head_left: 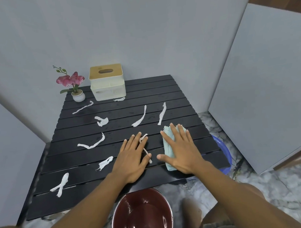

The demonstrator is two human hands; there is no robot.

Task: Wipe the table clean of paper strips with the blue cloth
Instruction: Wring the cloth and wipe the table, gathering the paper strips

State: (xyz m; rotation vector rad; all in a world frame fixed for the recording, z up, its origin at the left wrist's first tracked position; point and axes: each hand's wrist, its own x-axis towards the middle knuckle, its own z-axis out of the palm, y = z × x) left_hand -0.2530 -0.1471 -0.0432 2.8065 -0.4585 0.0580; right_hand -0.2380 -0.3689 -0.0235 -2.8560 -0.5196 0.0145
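Observation:
A black slatted table carries several white paper strips, among them one at the front left, a curved one and one further back. The folded light-blue cloth lies near the table's front right. My right hand presses flat on the cloth, fingers spread. Just to its left, my left hand rests flat on the slats, lying over a thin strip that shows between its fingers.
A white tissue box with a wooden lid and a small potted pink orchid stand at the back left. A dark red bowl sits on the floor below the front edge. A blue basin peeks out at the right.

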